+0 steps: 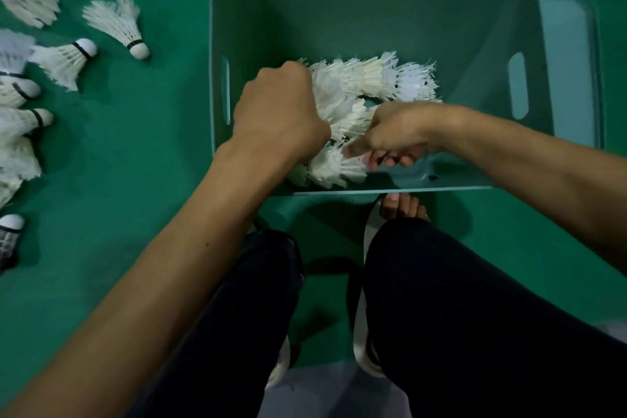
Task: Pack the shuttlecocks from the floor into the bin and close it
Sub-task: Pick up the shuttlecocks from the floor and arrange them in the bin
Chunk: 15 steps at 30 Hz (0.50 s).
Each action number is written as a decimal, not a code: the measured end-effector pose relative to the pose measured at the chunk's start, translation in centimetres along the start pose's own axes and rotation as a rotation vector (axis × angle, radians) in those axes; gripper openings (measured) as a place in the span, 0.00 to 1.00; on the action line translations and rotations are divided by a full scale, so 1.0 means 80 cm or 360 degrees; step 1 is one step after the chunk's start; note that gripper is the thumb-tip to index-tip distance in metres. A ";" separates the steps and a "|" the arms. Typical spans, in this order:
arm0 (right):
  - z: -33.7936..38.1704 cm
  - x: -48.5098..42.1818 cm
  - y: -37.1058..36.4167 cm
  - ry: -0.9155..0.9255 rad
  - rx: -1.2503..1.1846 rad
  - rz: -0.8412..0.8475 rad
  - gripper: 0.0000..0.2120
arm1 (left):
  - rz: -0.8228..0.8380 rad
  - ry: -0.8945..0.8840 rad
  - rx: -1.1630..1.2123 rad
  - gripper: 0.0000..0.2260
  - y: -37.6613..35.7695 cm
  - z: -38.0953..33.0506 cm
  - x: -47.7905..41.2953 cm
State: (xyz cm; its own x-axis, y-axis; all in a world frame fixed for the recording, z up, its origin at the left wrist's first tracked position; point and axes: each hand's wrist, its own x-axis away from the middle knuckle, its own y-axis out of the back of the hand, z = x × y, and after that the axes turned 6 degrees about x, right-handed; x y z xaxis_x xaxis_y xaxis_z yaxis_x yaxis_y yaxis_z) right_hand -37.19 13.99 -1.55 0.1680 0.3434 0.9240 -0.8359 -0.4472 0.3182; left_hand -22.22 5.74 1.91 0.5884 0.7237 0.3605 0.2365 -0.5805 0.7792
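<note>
Both hands, L [278, 112] & R [397, 134], on shuttlecocks [366, 85] in bin [373, 10]

Floor [142, 146] green. Bin [373, 10] pale teal. Shuttlecocks [115, 24] white feathers, white cork, black band. Trousers [441, 299] black.

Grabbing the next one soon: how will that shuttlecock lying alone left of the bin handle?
The shuttlecock is probably very light: mostly feather skirt. Its frayed feathers look fragile, so grip the rounded cork. Lying on its side, it would likely roll in a curve if nudged.
</note>
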 end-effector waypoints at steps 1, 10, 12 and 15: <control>0.000 0.011 0.009 0.0048 0.0121 -0.0103 0.16 | 0.0005 -0.0019 0.0006 0.07 0.001 0.000 0.001; -0.010 0.101 0.055 0.0610 -0.0391 -0.0167 0.14 | 0.0116 -0.0298 0.0174 0.10 -0.009 -0.013 0.000; -0.005 0.089 0.045 0.0524 -0.0332 -0.0386 0.14 | 0.0144 -0.0398 0.0187 0.09 -0.013 -0.016 0.001; -0.009 0.082 0.042 0.0382 -0.0206 -0.0630 0.08 | 0.0166 -0.0450 0.0163 0.08 -0.016 -0.009 0.000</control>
State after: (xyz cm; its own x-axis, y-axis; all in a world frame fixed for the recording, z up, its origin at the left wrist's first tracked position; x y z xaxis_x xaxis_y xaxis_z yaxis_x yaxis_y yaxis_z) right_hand -39.28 15.35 5.39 0.3740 0.6543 0.6573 -0.7926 -0.1424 0.5928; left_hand -23.10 6.70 1.30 0.8018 0.5342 0.2679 0.2317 -0.6911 0.6846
